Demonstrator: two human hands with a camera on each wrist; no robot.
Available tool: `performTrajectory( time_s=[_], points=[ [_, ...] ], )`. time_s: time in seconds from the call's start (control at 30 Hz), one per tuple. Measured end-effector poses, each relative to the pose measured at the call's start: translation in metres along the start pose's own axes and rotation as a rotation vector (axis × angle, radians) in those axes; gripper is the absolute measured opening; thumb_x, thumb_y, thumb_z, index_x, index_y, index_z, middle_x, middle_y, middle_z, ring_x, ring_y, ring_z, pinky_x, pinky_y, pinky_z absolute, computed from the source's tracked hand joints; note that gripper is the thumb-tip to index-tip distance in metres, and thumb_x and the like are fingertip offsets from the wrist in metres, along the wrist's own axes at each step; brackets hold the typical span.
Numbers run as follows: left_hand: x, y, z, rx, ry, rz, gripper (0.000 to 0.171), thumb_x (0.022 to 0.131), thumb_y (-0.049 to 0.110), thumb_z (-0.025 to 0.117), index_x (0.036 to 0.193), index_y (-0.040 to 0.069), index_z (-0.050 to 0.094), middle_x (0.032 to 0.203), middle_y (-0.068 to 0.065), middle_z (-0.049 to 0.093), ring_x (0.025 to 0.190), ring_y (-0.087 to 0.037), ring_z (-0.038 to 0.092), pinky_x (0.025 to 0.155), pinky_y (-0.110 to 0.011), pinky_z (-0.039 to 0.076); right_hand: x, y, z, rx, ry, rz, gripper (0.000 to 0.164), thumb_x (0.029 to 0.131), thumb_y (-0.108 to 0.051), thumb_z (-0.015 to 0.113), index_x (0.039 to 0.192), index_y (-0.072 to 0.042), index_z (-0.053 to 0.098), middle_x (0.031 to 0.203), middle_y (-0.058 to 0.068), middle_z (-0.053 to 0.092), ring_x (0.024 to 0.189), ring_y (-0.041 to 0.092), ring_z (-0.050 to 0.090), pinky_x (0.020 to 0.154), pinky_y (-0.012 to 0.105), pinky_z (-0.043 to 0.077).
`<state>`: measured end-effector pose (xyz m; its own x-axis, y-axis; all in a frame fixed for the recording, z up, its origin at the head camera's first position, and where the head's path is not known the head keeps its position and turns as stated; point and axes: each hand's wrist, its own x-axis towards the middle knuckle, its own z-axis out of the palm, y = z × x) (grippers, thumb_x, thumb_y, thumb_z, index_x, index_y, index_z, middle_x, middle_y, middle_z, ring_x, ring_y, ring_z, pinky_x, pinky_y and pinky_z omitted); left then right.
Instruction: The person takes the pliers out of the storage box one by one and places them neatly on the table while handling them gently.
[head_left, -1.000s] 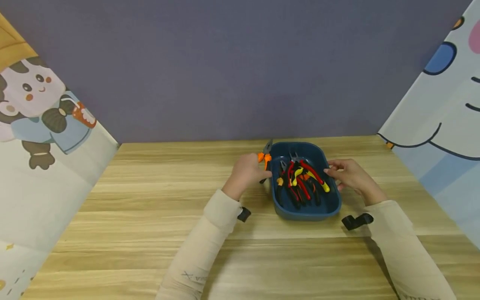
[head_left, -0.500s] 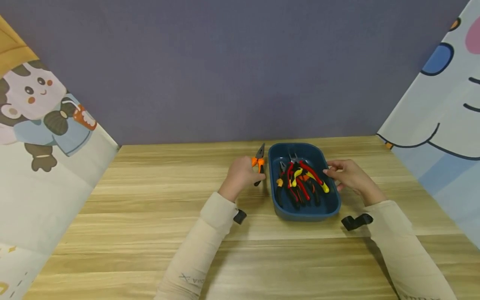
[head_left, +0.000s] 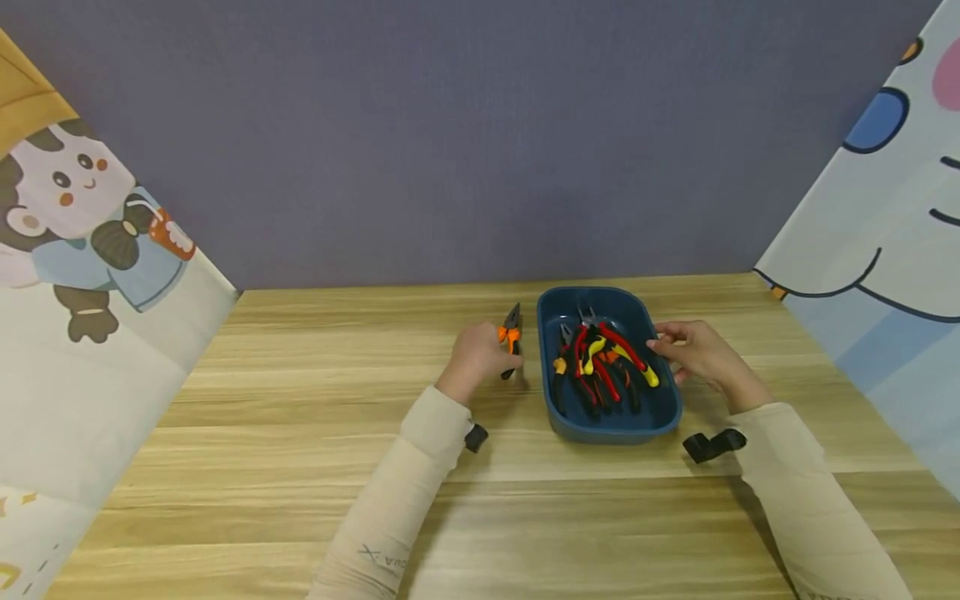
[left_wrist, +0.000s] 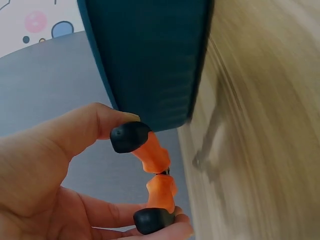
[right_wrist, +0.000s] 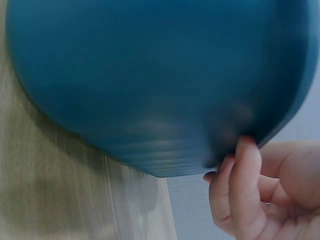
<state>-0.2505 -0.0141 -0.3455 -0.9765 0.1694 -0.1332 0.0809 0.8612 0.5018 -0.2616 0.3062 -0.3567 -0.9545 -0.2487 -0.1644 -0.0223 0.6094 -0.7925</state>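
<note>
1. Left hand (head_left: 475,360) pinches a tool across both handles: in its wrist view the thumb presses one black grip and the fingers back the other. Even pressure on both sides should stop the handles from splaying or the tool from rolling.
2. Orange-and-black pliers (head_left: 510,336) sit just right of that hand, nose aimed away from the person, apparently lifted off the table (head_left: 300,375). Since the nose is the free end, it is probably best held level and clear of the rim.
3. Blue container (head_left: 611,436) stands farther right, between the two hands, near the held pliers but apart from them.
4. Other pliers (head_left: 606,375) lie piled inside it, left of the right hand; their handles overlap, so a bump could shift the heap.
5. Right hand (head_left: 696,354) pinches the container's near side edge, fingertips against the outer wall. A light, steady hold there should keep the container from sliding without tipping it.
</note>
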Motion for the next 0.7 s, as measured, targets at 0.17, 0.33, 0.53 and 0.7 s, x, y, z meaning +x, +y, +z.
performTrajectory(
  time_s=[0.17, 0.33, 0.53, 0.7],
  points=[
    [0.000, -0.003, 0.002, 0.026, 0.008, -0.009, 0.039, 0.079, 0.028, 0.075, 0.058, 0.011, 0.047, 0.057, 0.003, 0.036, 0.050, -0.011, 0.035, 0.045, -0.022, 0.030, -0.002, -0.001, 0.000, 0.003, -0.001, 0.000, 0.055, 0.098, -0.016, 0.052, 0.136, 0.018, 0.032, 0.098, 0.017, 0.048, 0.054, 0.015, 0.056, 0.050, 0.034, 0.053],
    [0.000, -0.004, 0.004, 0.071, 0.007, -0.011, 0.037, 0.078, 0.030, 0.075, 0.059, 0.011, 0.049, 0.058, 0.002, 0.040, 0.052, -0.013, 0.038, 0.048, -0.023, 0.032, -0.003, -0.001, 0.000, 0.000, 0.002, 0.004, 0.055, 0.097, -0.017, 0.052, 0.136, 0.018, 0.032, 0.098, 0.017, 0.048, 0.054, 0.015, 0.056, 0.050, 0.034, 0.053],
    [0.001, -0.006, 0.008, 0.065, 0.003, -0.017, 0.038, 0.078, 0.032, 0.075, 0.059, 0.011, 0.049, 0.060, 0.001, 0.041, 0.054, -0.014, 0.039, 0.049, -0.024, 0.031, -0.003, -0.002, 0.000, -0.002, 0.003, 0.005, 0.056, 0.097, -0.018, 0.052, 0.136, 0.018, 0.032, 0.098, 0.017, 0.047, 0.054, 0.014, 0.056, 0.050, 0.034, 0.053],
    [0.003, -0.006, 0.011, 0.077, 0.020, -0.022, 0.037, 0.078, 0.033, 0.075, 0.062, 0.010, 0.050, 0.064, 0.000, 0.044, 0.057, -0.015, 0.041, 0.050, -0.024, 0.033, -0.003, -0.002, -0.001, -0.005, 0.003, 0.014, 0.056, 0.097, -0.018, 0.052, 0.137, 0.017, 0.032, 0.099, 0.017, 0.047, 0.055, 0.013, 0.055, 0.051, 0.033, 0.053]
  ],
)
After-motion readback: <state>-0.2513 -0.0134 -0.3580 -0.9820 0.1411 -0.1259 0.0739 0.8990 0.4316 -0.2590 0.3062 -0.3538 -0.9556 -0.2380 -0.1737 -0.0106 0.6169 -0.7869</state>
